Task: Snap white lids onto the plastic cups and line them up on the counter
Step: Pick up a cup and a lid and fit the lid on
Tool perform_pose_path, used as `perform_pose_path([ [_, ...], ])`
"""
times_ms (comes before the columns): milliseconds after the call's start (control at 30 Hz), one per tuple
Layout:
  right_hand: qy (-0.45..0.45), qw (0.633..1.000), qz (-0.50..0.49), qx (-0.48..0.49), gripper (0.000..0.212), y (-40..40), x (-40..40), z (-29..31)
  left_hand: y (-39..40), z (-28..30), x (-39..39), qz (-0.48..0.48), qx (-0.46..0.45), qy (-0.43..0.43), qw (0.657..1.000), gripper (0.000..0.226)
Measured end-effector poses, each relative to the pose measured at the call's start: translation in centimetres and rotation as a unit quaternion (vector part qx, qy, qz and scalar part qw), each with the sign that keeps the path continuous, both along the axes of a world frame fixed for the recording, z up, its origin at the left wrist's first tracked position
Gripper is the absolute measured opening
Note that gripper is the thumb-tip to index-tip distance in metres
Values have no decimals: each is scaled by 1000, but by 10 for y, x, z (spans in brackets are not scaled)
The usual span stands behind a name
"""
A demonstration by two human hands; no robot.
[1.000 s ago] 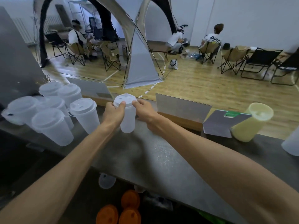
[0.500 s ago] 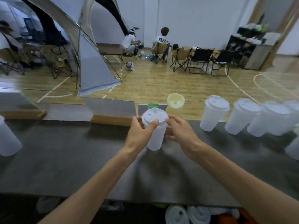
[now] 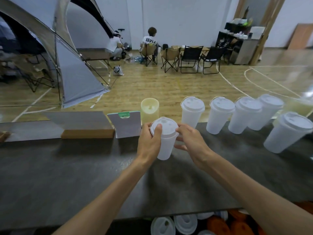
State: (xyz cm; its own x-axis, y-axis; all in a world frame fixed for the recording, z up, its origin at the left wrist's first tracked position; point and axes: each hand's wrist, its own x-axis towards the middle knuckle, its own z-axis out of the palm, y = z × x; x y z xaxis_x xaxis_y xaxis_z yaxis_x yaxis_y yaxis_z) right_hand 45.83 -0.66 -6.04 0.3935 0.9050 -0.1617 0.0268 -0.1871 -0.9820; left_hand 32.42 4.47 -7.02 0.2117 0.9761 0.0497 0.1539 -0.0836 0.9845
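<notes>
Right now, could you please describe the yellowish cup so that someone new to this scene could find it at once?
Start at the dark counter and look along its far edge, past the small grey stand with the green tab. The yellowish cup stands just right of that stand, behind the held cup. Unlike the white-lidded cups to its right, it is pale yellow all over.

The cup (image 3: 165,146) was frosted, translucent plastic, matt; its lid (image 3: 164,128) was opaque white plastic, smooth with a faint sheen; the counter (image 3: 71,170) looked like dark stone, speckled and dull; the floor (image 3: 152,89) beyond was glossy varnished wood; the tent (image 3: 79,82) was grey cloth.
</notes>
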Motion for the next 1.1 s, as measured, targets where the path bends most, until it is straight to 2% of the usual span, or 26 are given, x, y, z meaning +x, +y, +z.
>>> perform_pose_path([
  [167, -15, 1000, 1, -8, 20, 9, -1, -2, 4, -8, -1, -11, -4, -13, 1000, 25],
  [333, 13, 998, 0, -56, 26, 35, -2, 19, 8, -7, 0, -32, 0, -31, 999, 45],
  [467, 16, 996, -11, -90, 20, 50, -4, 24, 10, -11, -1, -42, -12, -59, 997, 43],
  [700, 39, 997, 4, -67, 25, 44, 1, 18, 8, -18, 8, -24, -3, -89, 996, 47],
  [867, 98, 994, 35, -10, 30, 27, 6, 4, 11, -20, 11, -21, -8, -83, 996, 48],
  [1000, 90, 996, -5, 20, 32, 26, -1, 2, 11, -21, 13, -16, -11, -82, 996, 49],
  [1100, 127, 991, 16, 37, 33, 19, -7, -2, 10, -21, 12, -18, -10, -86, 996, 49],
])
